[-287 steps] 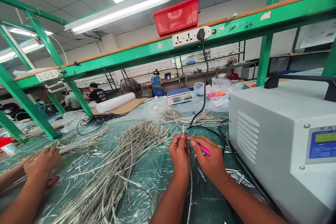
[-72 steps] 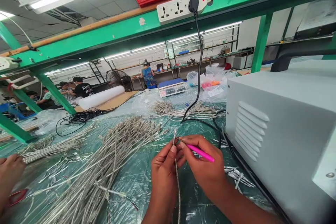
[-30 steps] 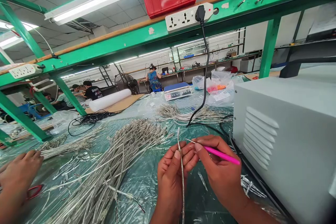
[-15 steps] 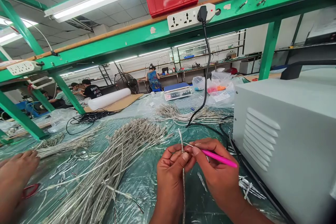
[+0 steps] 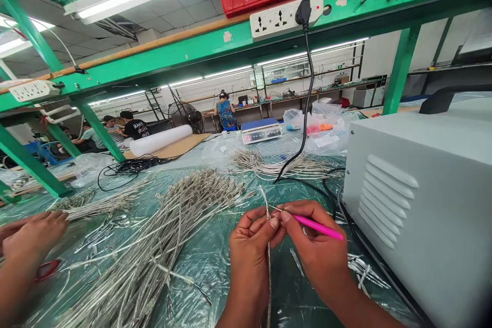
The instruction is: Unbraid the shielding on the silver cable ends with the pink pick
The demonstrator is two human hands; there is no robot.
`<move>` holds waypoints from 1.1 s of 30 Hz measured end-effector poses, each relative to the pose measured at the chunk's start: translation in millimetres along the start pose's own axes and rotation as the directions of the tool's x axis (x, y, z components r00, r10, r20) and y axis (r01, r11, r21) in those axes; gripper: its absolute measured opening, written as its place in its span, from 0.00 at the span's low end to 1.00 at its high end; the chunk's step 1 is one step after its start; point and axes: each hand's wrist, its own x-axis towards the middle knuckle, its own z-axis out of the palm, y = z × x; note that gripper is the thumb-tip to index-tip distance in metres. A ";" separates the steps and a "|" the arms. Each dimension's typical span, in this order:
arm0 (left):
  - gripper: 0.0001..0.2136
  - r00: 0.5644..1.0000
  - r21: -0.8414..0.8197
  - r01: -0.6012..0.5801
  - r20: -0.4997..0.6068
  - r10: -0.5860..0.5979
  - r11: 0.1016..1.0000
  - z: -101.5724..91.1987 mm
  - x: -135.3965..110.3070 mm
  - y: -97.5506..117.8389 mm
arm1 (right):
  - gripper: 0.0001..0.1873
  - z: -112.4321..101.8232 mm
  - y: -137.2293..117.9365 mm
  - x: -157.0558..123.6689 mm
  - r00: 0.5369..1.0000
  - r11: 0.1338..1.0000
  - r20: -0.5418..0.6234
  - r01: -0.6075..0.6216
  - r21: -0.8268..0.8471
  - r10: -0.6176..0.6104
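My left hand (image 5: 251,238) pinches a braided, silvery cable (image 5: 269,277) between thumb and fingers, close to its upper end. The cable's tip sticks up above the fingers and its length hangs down toward me. In my right hand (image 5: 317,246) is a pink-handled pick (image 5: 318,226) with a thin metal point. That point touches or nearly touches the braid just above my left thumb; which one, I cannot tell. To the left of my hands lies a large bundle of similar cables (image 5: 154,246) on the plastic-covered table.
A co-worker's hands (image 5: 36,236) are at the left, near red-handled scissors (image 5: 48,270) and a smaller cable bundle (image 5: 103,205). A grey machine (image 5: 418,205) stands close on the right, foil-like scraps (image 5: 365,271) beside it. A black power cord (image 5: 307,97) hangs ahead.
My hands stay almost in place, the pick shifting slightly at the braid. The co-worker's hands have moved a little to the right. The view has shifted slightly.
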 end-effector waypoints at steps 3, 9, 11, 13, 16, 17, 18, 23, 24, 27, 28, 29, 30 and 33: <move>0.13 1.000 0.027 0.013 -0.007 -0.013 1.000 -1.5 1.3 0.5 | 0.01 0.7 3.1 -0.5 0.999 0.999 -0.011 -0.053 -0.008 0.052; 0.12 0.998 0.014 0.028 0.058 -0.029 0.999 -5.0 4.3 0.3 | 0.01 1.8 3.1 1.2 0.996 0.997 -0.037 -0.078 -0.015 0.078; 0.12 0.998 0.021 0.025 0.061 -0.027 0.999 -5.0 4.7 0.0 | 0.02 2.0 2.1 1.7 0.996 0.996 -0.040 -0.083 -0.014 0.083; 0.12 0.998 0.030 0.014 0.055 -0.016 0.999 -4.3 4.5 -0.2 | 0.02 2.0 1.1 1.8 0.996 0.996 -0.039 -0.086 -0.008 0.086; 0.12 0.999 0.049 -0.022 0.048 0.020 0.999 -2.6 3.5 0.1 | 0.02 1.8 0.2 1.1 0.996 0.996 -0.036 -0.083 0.011 0.084; 0.12 0.998 0.057 -0.032 0.047 0.030 0.998 -2.2 3.1 0.3 | 0.02 1.8 0.1 0.9 0.996 0.996 -0.035 -0.083 0.017 0.084; 0.12 0.998 0.065 -0.039 0.045 0.036 0.997 -1.9 2.7 0.5 | 0.01 1.7 0.1 0.6 0.996 0.996 -0.037 -0.083 0.021 0.084; 0.11 0.998 0.088 -0.056 0.041 0.052 0.995 -2.0 1.1 1.2 | 0.01 1.9 0.8 0.2 0.996 0.996 -0.037 -0.080 0.025 0.081; 0.10 0.998 0.091 -0.057 0.042 0.053 0.994 -2.2 1.1 1.1 | 0.01 2.1 1.1 0.1 0.996 0.996 -0.035 -0.082 0.025 0.083; 0.11 0.998 0.098 -0.049 0.038 0.046 0.994 -2.5 1.7 0.8 | 0.01 2.6 1.9 -0.3 0.995 0.996 -0.038 -0.088 0.026 0.089; 0.12 0.999 0.096 -0.043 0.034 0.040 0.994 -2.5 2.1 0.7 | 0.01 2.7 2.2 -0.5 0.995 0.996 -0.039 -0.089 0.026 0.090; 0.13 0.999 0.092 -0.036 0.028 0.034 0.995 -2.6 2.4 0.8 | 0.01 2.7 2.6 -0.7 0.995 0.996 -0.038 -0.088 0.025 0.089; 0.14 0.999 0.087 -0.028 0.023 0.027 0.996 -2.7 2.6 0.9 | 0.01 2.6 2.9 -0.8 0.996 0.996 -0.035 -0.086 0.024 0.087; 0.15 1.000 0.077 -0.011 0.022 0.009 0.997 -3.0 2.7 1.7 | 0.01 2.2 3.4 -0.6 0.996 0.997 -0.029 -0.080 0.018 0.081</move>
